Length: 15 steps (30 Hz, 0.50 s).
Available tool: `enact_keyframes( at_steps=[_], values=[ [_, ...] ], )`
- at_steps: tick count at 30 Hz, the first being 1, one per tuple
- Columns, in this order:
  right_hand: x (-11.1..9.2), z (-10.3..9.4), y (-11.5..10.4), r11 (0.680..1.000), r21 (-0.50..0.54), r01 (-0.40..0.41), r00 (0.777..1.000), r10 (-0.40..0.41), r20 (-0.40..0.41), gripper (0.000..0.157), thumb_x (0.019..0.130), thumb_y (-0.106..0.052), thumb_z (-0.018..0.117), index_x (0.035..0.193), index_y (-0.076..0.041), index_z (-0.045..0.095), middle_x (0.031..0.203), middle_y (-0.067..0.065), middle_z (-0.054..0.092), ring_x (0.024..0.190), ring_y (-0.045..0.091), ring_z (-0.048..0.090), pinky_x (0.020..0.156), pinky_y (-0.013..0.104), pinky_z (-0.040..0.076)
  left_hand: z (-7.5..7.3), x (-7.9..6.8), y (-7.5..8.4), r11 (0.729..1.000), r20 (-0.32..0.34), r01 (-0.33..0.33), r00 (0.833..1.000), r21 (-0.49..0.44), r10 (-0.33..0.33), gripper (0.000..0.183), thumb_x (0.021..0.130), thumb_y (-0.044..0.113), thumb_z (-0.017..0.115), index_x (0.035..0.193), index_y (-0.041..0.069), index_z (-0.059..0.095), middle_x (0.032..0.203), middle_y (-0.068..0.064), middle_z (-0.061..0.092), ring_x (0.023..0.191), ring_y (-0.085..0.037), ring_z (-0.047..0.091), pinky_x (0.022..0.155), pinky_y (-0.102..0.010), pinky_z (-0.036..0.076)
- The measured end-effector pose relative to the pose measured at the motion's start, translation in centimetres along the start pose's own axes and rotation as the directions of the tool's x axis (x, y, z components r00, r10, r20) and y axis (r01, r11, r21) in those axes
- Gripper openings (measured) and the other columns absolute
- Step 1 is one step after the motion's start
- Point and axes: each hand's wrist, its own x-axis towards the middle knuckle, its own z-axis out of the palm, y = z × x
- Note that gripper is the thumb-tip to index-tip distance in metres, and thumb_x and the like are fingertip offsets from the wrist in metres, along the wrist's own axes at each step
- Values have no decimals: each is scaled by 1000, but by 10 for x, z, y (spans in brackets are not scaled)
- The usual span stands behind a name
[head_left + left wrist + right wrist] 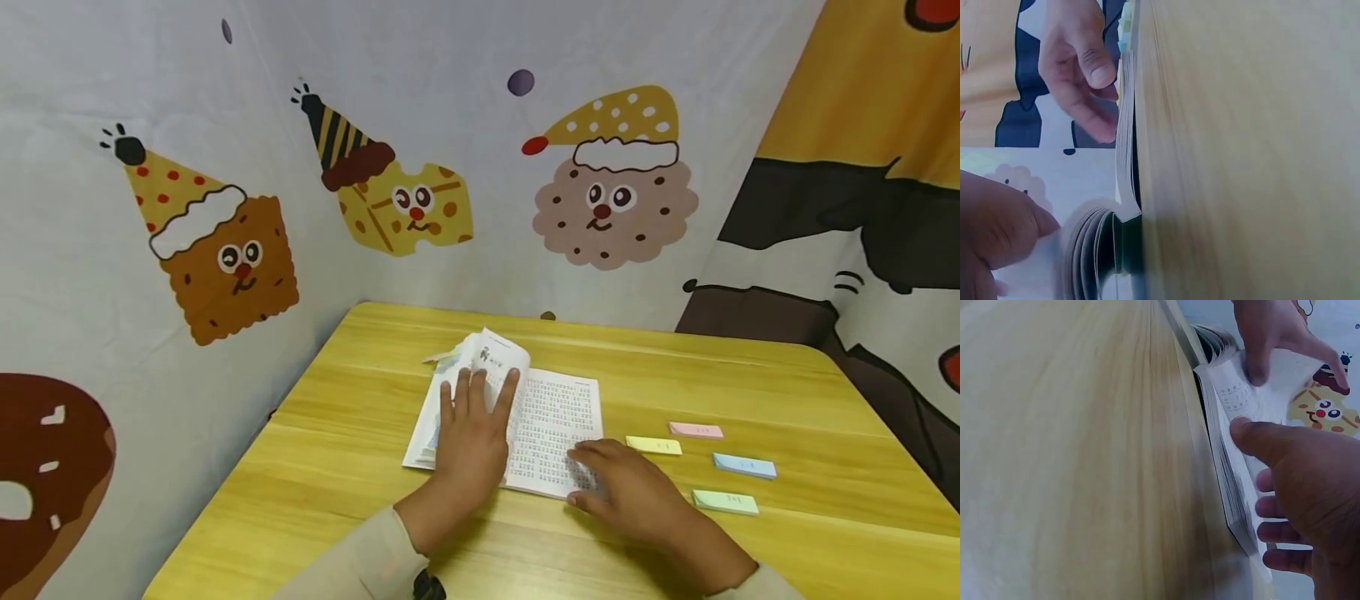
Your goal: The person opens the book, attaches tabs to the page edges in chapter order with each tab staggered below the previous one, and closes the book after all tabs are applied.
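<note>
An open book (558,417) of printed text lies on the table, its left-hand pages bulging up near the spine. My left hand (472,437) rests on those left pages with its fingers spread and straight. At the lower right corner of the right page is my right hand (637,492), fingers loosely bent and thumb apart, right at the page edge. The right wrist view shows the right thumb (1247,434) over the page and the other fingers beside the book's edge. Coloured paper tabs (442,360) stick out from the book's far left side.
Right of the book lie a yellow sticky-note pad (654,446), a pink pad (696,431), a blue pad (744,466) and a green pad (725,502). The wood-grain table (315,500) meets a cartoon-printed cloth (480,283) at the back.
</note>
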Motion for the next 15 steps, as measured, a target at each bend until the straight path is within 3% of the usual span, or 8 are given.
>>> enact_keyframes(
  at_steps=[3, 5, 7, 9, 10, 15],
  values=[
    [0, 1, 2, 1000, -13, 23, 1000, -23, 18, 53, 79, -54, 67, 119, -19, 65, 125, -3, 56, 118, 17, 48, 97, 41, 38, -4, 0, 0, 992, 107, -119, 988, 47, 113, 77, 80, 18, 72, 146, 30, 33, 148, -17, 24, 138, -41, 9, 107, -57, 6],
    [0, 1, 4, 999, -16, 43, 999, -43, 18, 50, 79, -52, 68, 116, -18, 67, 123, -3, 58, 117, 18, 49, 97, 41, 39, -7, -2, 1, 974, 173, -225, 961, 35, 216, 54, 81, 15, 71, 131, 27, 55, 146, -10, 34, 138, -37, 17, 109, -52, 11],
    [0, 1, 5, 998, -13, 54, 998, -54, 14, 48, 80, -51, 68, 114, -18, 68, 122, -3, 58, 117, 18, 50, 96, 41, 39, -7, -5, 2, 955, 214, -296, 933, -5, 290, 29, 84, 15, 69, 111, 24, 68, 135, -4, 48, 133, -32, 32, 107, -46, 23],
    [-1, 1, 5, 998, -4, 58, 998, -58, 6, 47, 80, -50, 68, 113, -18, 68, 122, -3, 58, 116, 17, 50, 96, 40, 39, -7, -8, 3, 948, 225, -314, 922, -44, 316, 13, 86, 18, 66, 97, 21, 72, 119, 0, 58, 123, -28, 45, 101, -42, 35],
    [-1, 2, 5, 998, 3, 59, 998, -59, 1, 46, 80, -50, 68, 113, -17, 69, 121, -4, 58, 117, 17, 50, 96, 40, 39, -6, -9, 3, 951, 223, -303, 925, -57, 308, 11, 87, 21, 65, 95, 20, 72, 114, 0, 60, 119, -27, 48, 97, -41, 39],
    [-3, 1, 6, 997, 30, 73, 997, -72, -29, 45, 80, -47, 69, 112, -15, 69, 122, -4, 58, 116, 16, 51, 96, 39, 40, -3, -11, 3, 969, 231, -236, 941, -76, 248, 22, 85, 40, 64, 88, 19, 69, 102, -1, 55, 104, -24, 50, 83, -39, 45]
  ],
)
